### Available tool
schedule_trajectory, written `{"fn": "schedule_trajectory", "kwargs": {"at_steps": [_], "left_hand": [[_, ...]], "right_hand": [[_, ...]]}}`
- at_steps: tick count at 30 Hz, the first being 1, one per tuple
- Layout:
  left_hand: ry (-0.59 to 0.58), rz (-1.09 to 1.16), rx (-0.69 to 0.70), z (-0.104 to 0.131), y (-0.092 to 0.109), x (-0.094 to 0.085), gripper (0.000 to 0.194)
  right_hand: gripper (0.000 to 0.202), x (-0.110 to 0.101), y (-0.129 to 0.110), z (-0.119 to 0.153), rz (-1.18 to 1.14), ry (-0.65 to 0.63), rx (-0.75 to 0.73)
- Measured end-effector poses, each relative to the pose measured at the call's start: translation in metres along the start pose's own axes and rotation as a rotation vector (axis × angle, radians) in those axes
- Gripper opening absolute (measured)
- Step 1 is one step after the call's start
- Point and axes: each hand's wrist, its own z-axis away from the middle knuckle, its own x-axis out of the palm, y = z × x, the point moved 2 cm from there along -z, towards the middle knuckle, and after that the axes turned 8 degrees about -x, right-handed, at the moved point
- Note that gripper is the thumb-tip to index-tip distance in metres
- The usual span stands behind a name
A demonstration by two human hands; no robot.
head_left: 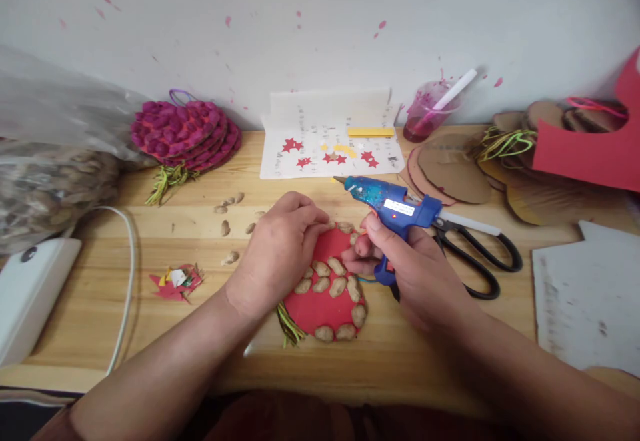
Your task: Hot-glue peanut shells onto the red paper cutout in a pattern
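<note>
A red gourd-shaped piece (325,309) lies on the wooden table, with peanut shells (337,287) along its edge and across its middle and a green-yellow tassel (290,326) at its lower left. My left hand (283,247) is at the upper left edge of the piece, thumb and fingertips pressed together near a peanut; whatever they may hold is hidden. My right hand (410,261) grips a blue glue gun (390,204) by its handle, over the right side of the piece. The nozzle points to the upper left, above the table.
Loose peanuts (225,227) and paper scraps (177,282) lie to the left, beside a white cable (131,274) and a bag of peanuts (50,181). Behind are purple bumpy pieces (183,131), a paper sheet (280,161) and a cup (425,111). Scissors (493,287) and cardboard (453,171) are right.
</note>
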Motion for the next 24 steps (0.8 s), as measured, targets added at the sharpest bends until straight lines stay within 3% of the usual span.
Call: {"fn": "schedule_trajectory", "kwargs": {"at_steps": [24], "left_hand": [[0.02, -0.022, 0.017, 0.0009, -0.0018, 0.0096, 0.022]], "right_hand": [[0.031, 0.002, -0.0012, -0.0003, -0.003, 0.02, -0.03]]}}
